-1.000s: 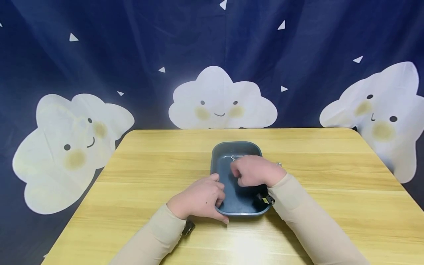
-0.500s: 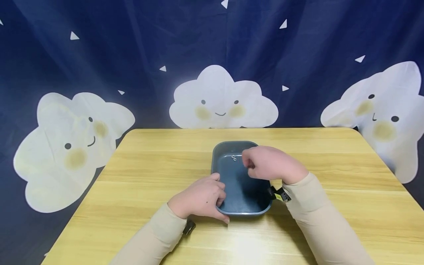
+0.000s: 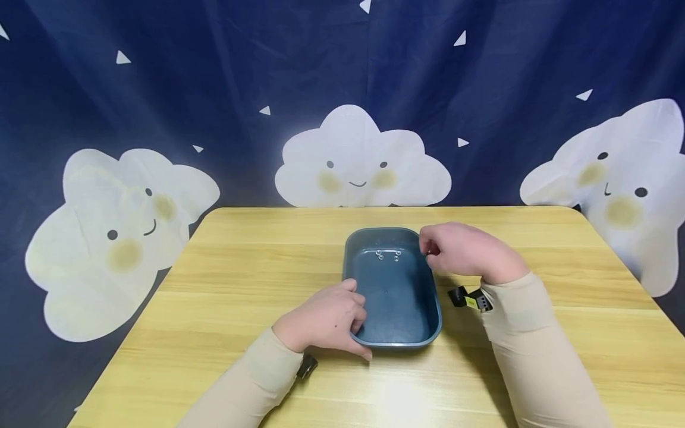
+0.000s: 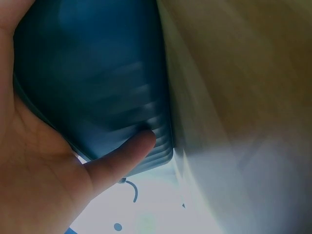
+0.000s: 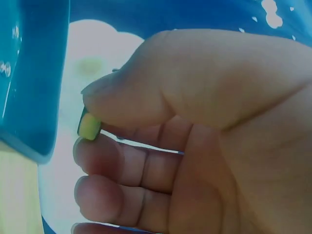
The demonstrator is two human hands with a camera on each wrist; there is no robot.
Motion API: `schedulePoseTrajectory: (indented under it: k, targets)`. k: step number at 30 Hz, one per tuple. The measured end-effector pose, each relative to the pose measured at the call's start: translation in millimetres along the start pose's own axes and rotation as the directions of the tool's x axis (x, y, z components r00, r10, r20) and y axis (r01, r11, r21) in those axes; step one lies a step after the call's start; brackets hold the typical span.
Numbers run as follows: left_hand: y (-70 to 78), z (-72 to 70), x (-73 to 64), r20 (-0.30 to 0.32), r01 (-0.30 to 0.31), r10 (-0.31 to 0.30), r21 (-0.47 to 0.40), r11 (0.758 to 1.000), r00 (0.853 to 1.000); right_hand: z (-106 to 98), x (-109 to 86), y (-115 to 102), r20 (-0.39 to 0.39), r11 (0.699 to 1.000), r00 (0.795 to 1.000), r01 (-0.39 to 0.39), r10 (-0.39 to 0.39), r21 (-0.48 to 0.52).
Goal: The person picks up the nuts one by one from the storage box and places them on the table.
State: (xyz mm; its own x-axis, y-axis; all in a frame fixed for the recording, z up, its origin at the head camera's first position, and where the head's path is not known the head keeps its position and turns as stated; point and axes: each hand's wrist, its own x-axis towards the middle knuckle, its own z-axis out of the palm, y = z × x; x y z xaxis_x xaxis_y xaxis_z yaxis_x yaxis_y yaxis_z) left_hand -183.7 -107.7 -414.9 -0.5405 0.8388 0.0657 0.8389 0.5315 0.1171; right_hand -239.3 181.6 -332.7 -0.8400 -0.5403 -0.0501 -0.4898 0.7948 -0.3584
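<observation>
A deep blue rectangular tray (image 3: 436,321) with rounded corners stands on the table. My left hand (image 3: 326,315) grips its near left corner, fingers over the rim. In the left wrist view the thumb (image 4: 126,155) lies along the ribbed outer wall. Inside, near the tray's far end, several small shiny clear pieces (image 3: 398,255) lie in two small groups. By the far right rim is my right hand (image 3: 471,249). In the right wrist view its thumb and forefinger pinch a small yellow-green piece (image 5: 89,126) with a dark edge; its kind is unclear.
The light wood table (image 3: 257,261) extends around the tray. Behind it hangs a dark blue curtain (image 3: 235,71) with white cloud prints. A small black camera with a yellow label (image 3: 471,300) sits at the right wrist.
My right hand has moved right and away, from over the tray's inside to its right rim. A second group of small clear pieces has come into sight. The left hand stays put.
</observation>
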Motion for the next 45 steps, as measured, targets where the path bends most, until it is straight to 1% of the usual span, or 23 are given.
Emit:
schedulePoseTrajectory:
  k: [4,10,15,20,26,29,31,33,36,41,45]
  targets:
    - [-0.2,-0.3,0.8,0.006,0.001,-0.001,0.003,1.0,1.0,-1,0.0,6,0.003,1.0,1.0,-0.026,0.026,-0.007]
    - [0.1,-0.9,1.3,0.007,0.004,-0.005,0.014,1.0,1.0,-1,1.9,18,0.035,0.998,0.998,-0.055,0.056,-0.01]
    - [1.2,-2.8,2.0,0.003,-0.003,0.003,0.017,1.0,1.0,-1,0.1,34,0.046,0.996,0.996,-0.079,0.08,-0.042]
    - [1.8,-4.0,2.6,0.004,-0.001,0.001,0.01,1.0,1.0,3,-0.1,55,0.094,0.995,0.991,-0.095,0.099,-0.044]
    - [1.3,-2.9,1.8,-0.001,-0.009,0.009,0.01,1.0,1.0,12,0.5,79,0.16,0.992,0.979,-0.128,0.127,-0.002]
    - [0.7,-2.0,1.8,-0.002,-0.011,0.011,0.008,1.0,1.0,18,0.5,87,0.194,0.984,0.968,-0.173,0.162,0.04]
    - [0.7,-1.6,1.8,0.0,-0.009,0.009,0.004,1.0,1.0,22,0.8,92,0.23,0.97,0.952,-0.227,0.202,0.089]
    - [0.6,-1.2,1.6,0.001,-0.006,0.006,-0.001,1.0,1.0,26,1.2,94,0.27,0.948,0.933,-0.284,0.239,0.142]
    - [0.6,-0.4,1.1,0.001,-0.003,0.003,-0.004,1.0,1.0,30,1.9,97,0.299,0.929,0.919,-0.32,0.257,0.184]
    - [0.5,0.2,0.3,-0.004,-0.005,0.005,-0.006,1.0,1.0,34,2.9,99,0.297,0.932,0.921,-0.313,0.251,0.182]
    - [0.3,0.0,0.1,-0.005,-0.005,0.005,-0.006,1.0,1.0,34,4.0,98,0.296,0.924,0.918,-0.329,0.264,0.194]
